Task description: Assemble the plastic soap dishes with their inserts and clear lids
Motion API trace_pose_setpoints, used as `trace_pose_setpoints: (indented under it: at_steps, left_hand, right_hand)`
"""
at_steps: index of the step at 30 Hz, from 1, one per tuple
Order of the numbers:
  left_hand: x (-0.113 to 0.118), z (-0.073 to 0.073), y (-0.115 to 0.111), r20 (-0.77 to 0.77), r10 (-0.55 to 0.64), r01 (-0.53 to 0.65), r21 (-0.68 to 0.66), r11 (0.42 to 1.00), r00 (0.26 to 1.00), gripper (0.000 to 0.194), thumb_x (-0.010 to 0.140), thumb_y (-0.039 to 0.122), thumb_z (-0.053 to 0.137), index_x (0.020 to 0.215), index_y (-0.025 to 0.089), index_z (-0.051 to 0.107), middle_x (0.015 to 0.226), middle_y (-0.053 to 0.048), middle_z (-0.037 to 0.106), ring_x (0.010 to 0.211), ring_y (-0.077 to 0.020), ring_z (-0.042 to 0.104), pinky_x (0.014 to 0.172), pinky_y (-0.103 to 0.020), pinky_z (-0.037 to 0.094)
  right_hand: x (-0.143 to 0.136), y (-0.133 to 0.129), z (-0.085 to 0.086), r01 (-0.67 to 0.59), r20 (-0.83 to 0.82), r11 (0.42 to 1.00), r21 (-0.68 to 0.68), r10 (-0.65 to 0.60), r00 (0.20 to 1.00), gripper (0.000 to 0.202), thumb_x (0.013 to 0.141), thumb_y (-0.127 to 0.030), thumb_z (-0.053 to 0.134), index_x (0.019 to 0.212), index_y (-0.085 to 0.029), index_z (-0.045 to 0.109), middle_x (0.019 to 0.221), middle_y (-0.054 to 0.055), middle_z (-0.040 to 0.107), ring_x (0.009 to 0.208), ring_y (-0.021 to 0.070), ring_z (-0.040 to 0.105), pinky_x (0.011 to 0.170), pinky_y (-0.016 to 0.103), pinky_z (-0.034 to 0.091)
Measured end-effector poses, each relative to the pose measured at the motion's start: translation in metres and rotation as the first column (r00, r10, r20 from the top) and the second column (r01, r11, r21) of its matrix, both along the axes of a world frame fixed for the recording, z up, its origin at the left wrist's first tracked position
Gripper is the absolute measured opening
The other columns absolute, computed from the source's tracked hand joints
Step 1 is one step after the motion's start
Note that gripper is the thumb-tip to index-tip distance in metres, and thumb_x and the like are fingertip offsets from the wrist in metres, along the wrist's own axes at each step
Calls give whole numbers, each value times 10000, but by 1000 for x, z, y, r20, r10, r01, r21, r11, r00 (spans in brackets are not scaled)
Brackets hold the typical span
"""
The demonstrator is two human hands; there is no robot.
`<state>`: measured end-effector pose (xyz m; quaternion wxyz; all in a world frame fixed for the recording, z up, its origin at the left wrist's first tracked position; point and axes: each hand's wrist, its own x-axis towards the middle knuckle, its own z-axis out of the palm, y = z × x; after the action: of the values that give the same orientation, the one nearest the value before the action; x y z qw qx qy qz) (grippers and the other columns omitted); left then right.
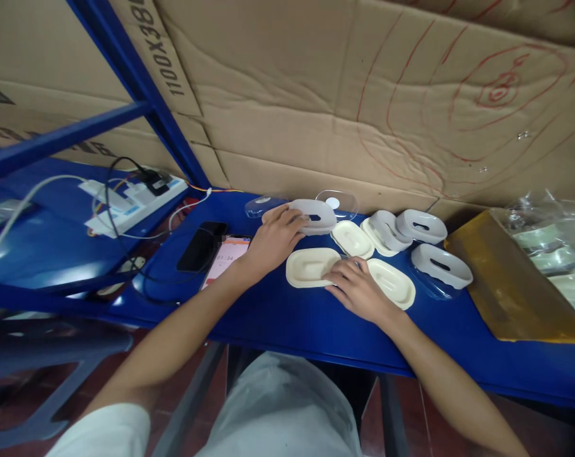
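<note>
My left hand (280, 235) has its fingers bent over the left end of a grey oval piece with a slot (320, 216), at the back of the blue table. My right hand (354, 282) rests its fingers on the right end of a cream oval tray (309, 268). Just right of that hand lies another cream tray (393, 284), partly behind it. A smaller cream tray (353, 240) lies behind the right hand. More grey slotted pieces (421, 226) sit to the right, one (442, 265) on a clear plastic part.
A phone with a lit screen (226, 259) and a dark phone (202, 246) lie left. Further left is a power strip (138, 206) with cables. A carton (511, 285) holding bagged pieces (549, 238) stands right. Cardboard (287, 95) lines the back.
</note>
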<state>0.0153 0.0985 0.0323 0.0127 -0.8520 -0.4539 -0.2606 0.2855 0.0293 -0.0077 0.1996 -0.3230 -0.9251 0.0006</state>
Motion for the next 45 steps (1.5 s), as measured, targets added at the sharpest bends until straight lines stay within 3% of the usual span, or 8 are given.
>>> trace_pose_setpoints:
  at_steps: [4, 10, 15, 20, 26, 30, 36, 45]
  left_hand:
    - [-21, 3, -54, 246, -70, 52, 80, 995, 967, 232, 1075, 258, 649, 1303, 225, 673, 1432, -106, 671, 1427, -279, 593, 1235, -519, 491]
    - [-38, -37, -132, 384, 57, -49, -29, 998, 922, 270, 1069, 218, 653, 1334, 272, 644, 1437, -90, 660, 1400, -267, 626, 1208, -515, 535]
    - [-41, -59, -148, 359, 67, -18, -136, 991, 931, 264, 1085, 208, 605, 1344, 256, 625, 1480, -124, 620, 1432, -281, 612, 1190, -505, 559]
    - [-48, -62, -162, 309, 31, 4, -112, 994, 950, 313, 1077, 164, 592, 1375, 258, 610, 1524, -136, 576, 1520, -321, 528, 1206, -537, 541]
    - [-49, -71, -185, 250, 21, 7, -111, 994, 968, 294, 1064, 155, 615, 1348, 234, 622, 1516, -154, 565, 1528, -324, 512, 1189, -515, 559]
    - [-50, -79, -185, 214, -10, 37, -122, 992, 977, 303, 1026, 221, 717, 1323, 226, 657, 1499, -159, 589, 1485, -337, 550, 1176, -529, 565]
    - [-48, -79, -180, 163, 3, 9, -70, 998, 987, 276, 1031, 227, 698, 1303, 268, 718, 1427, -124, 669, 1403, -326, 618, 1111, -510, 603]
    - [-37, -6, -61, -75, 59, -64, -67, 996, 995, 374, 1080, 292, 597, 1440, 200, 643, 1539, -179, 601, 1382, -363, 628, 1133, -564, 534]
  right_hand:
    - [-14, -16, -3, -94, 10, 992, 79, 94, 996, 211, 1109, -228, 561, 1249, -195, 715, 1096, 84, 775, 1153, 251, 679, 1088, 459, 422]
    - [-26, -30, -10, -183, 30, 983, -2, 182, 983, 360, 1055, -447, 681, 1354, -247, 689, 1359, 111, 734, 1295, 290, 649, 1145, 492, 469]
    - [11, -3, -2, -4, 77, 991, -136, 15, 997, 613, 1040, -528, 673, 1560, -233, 538, 1614, 189, 558, 1512, 363, 518, 1216, 633, 432]
    - [23, 12, -5, 127, 61, 986, -112, -121, 991, 474, 1112, -286, 528, 1585, -251, 541, 1604, 160, 587, 1504, 336, 548, 1220, 632, 448]
    - [-4, -8, 0, -71, -39, 991, -116, 67, 997, 469, 1124, -304, 523, 1589, -247, 541, 1603, 121, 599, 1510, 281, 545, 1250, 554, 459]
    - [-17, -22, 0, -217, 16, 963, -160, 222, 975, 553, 1050, -489, 677, 1536, -242, 588, 1622, 126, 577, 1524, 306, 522, 1233, 565, 476]
    - [-24, -23, -10, -252, 50, 962, -105, 258, 965, 353, 1084, -279, 611, 1429, -242, 676, 1544, 103, 654, 1478, 272, 574, 1226, 529, 483]
    - [-16, -15, 2, -190, 0, 979, -69, 191, 982, 390, 1115, -414, 564, 1448, -235, 658, 1469, 118, 702, 1415, 282, 618, 1188, 512, 468]
